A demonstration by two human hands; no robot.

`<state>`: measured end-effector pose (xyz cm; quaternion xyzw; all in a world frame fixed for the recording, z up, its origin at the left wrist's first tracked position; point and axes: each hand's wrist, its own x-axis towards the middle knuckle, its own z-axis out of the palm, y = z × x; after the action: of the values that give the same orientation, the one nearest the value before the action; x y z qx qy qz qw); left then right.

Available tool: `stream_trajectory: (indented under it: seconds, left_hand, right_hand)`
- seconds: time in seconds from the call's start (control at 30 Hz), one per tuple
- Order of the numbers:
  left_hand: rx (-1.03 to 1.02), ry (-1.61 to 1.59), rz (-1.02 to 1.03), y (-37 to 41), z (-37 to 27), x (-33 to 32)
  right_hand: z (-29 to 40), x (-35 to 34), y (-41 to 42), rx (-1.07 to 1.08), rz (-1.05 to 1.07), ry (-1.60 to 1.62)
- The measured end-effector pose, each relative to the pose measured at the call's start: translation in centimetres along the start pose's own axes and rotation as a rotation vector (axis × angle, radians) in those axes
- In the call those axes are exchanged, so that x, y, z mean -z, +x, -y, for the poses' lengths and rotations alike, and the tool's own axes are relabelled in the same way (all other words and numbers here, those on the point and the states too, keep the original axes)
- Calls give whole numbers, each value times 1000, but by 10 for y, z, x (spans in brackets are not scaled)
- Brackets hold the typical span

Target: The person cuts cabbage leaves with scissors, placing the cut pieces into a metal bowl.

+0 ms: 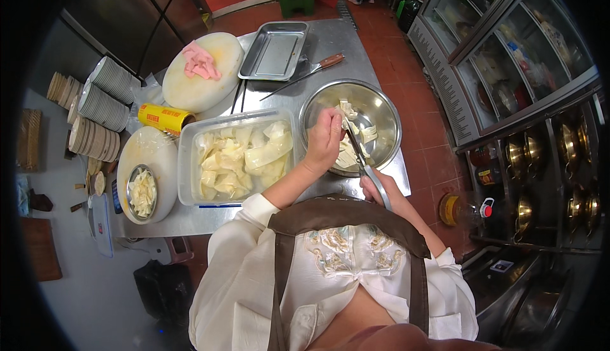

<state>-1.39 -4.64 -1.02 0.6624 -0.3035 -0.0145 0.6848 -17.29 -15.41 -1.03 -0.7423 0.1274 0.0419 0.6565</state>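
Observation:
My right hand grips a pair of scissors, whose blades point up and left over a large stainless steel bowl. Above the same bowl, my left hand is closed with its fingertips on a pale piece of food, mostly hidden, near the blade tips. Cut pale pieces lie in the bowl. To the left, a clear plastic tub holds wide, pale yellowish sheets in liquid. Farther left, a small metal dish of similar-looking pale pieces stands on a round white board.
Behind the tub are an empty metal tray, a wooden-handled knife, and a second round board with a pink cloth. A yellow film roll box and stacked dishes stand left. A glass-door fridge is right.

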Motion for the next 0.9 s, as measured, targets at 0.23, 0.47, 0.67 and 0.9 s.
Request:
stream_trajectory:
  seconds: [0.23, 0.47, 0.67, 0.9]
  left_hand:
    - [5, -23, 73, -2, -2, 3]
    - [33, -67, 65, -3, -4, -1]
    - [116, -161, 22, 3, 9, 5]
    - [286, -413, 124, 12, 14, 19]
  right_hand:
    - [4, -2, 0, 5, -14, 7]
    - [9, -5, 4, -11, -91, -130]
    - [-5, 0, 3, 60, -89, -175]
    - [-3, 8, -16, -87, -143, 185]
